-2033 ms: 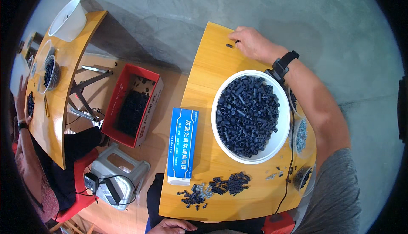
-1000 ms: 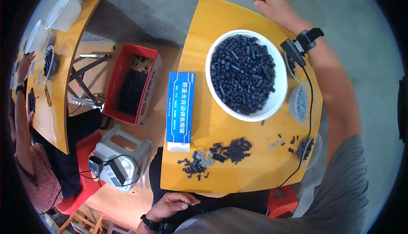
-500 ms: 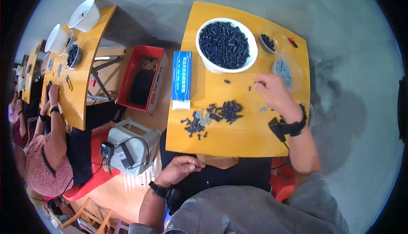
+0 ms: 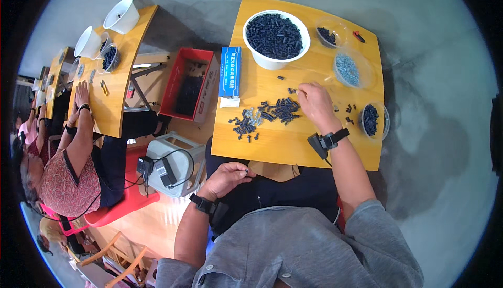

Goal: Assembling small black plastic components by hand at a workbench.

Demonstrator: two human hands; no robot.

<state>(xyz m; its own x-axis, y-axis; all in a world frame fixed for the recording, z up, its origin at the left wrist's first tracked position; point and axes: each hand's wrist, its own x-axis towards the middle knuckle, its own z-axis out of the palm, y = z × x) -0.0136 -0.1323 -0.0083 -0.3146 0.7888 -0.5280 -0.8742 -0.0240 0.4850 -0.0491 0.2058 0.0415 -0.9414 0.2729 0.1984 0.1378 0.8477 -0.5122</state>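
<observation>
My left hand (image 4: pixel 229 177) is in front of the table's near edge, over my lap. Its thumb and forefinger pinch a small dark plastic part (image 4: pixel 246 172). Over the right half of the table, my right hand (image 4: pixel 316 104) has bent fingers at a few small black parts (image 4: pixel 291 91); whether something sits between the fingertips is hidden. Left of it is a loose pile of black parts (image 4: pixel 283 110). Silver screws (image 4: pixel 251 115) lie mixed with black pieces at the pile's left side.
A white bowl of black parts (image 4: pixel 304 52) stands at the back. Clear tubs hold black pieces (image 4: pixel 327 36), silver screws (image 4: pixel 347 70) and more black pieces (image 4: pixel 371 119). A blue box (image 4: pixel 230 73) lies left, red-handled cutters (image 4: pixel 359 36) far right. A co-worker (image 4: pixel 78 146) sits left.
My right hand has moved left toward the small black parts, and its wrist no longer covers the tub at the right. My left hand keeps its pinch. The whole view has shifted slightly.
</observation>
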